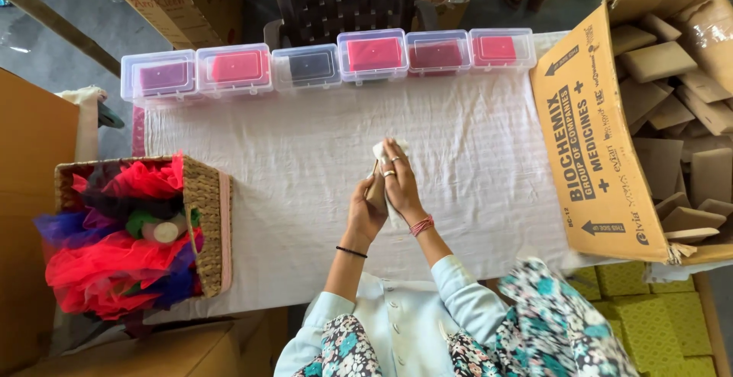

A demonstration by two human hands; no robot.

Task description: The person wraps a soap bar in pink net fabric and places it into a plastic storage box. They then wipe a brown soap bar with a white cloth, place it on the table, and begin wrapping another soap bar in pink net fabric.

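Both my hands meet over the middle of a white cloth-covered table (305,140). My left hand (368,210) grips a small flat tan piece upright. My right hand (399,182), with rings and a red bracelet, presses a white cloth (379,152) against that piece. The cloth wraps partly around it and sticks out above my fingers. Most of the tan piece is hidden between my palms.
Several clear lidded boxes (374,55) with red, purple and dark contents line the table's far edge. A wicker basket (206,224) of red and blue netting sits at left. A big open carton (603,140) of tan flat pieces lies at right. Yellow-green blocks (657,308) are below it.
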